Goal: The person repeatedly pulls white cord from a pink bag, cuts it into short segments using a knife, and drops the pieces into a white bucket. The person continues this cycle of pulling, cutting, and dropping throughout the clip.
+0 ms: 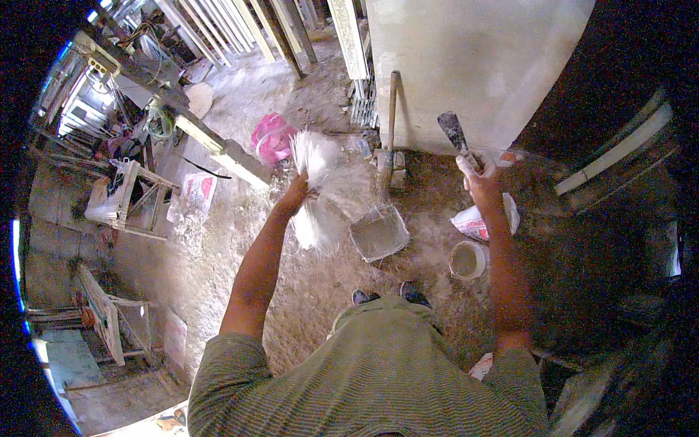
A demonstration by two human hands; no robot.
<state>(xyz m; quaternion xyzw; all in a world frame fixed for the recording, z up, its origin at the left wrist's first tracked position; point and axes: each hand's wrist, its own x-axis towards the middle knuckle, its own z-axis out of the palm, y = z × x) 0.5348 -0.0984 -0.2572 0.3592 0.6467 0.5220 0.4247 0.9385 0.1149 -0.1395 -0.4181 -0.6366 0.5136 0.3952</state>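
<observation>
The left hand (297, 191) is closed around the middle of a bundle of white fibres (314, 186), held out in front of the body above the dusty floor (218, 262). The bundle's long axis runs roughly up and down in the view: one tuft fans out above the fist, pointing away from the person toward the pink bag (272, 138), and the other tuft hangs below the fist, pointing back toward the person's feet. The strands spread loose and blurred at both ends.

The right hand (477, 178) is wrapped tight around the handle of a flat-bladed trowel (454, 135). Its blade points up and slightly left, away from the person, against the pale grey wall (473, 65).

Between the two hands, on the floor, sits a square grey pan (378, 234) with wet grey mix in it, tilted a little. Behind it a long wooden handle (392, 124) leans upright at the wall's left corner. Just below the right forearm lies a crumpled white sack with red print (470, 222), and beside it a small round tub (467, 260) of pale mix. Another flat white bag with red markings (195, 193) lies on the floor left of the bundle, near a wooden trestle (135, 200). The person's dark shoes (389, 295) show near the pan's closer edge.
</observation>
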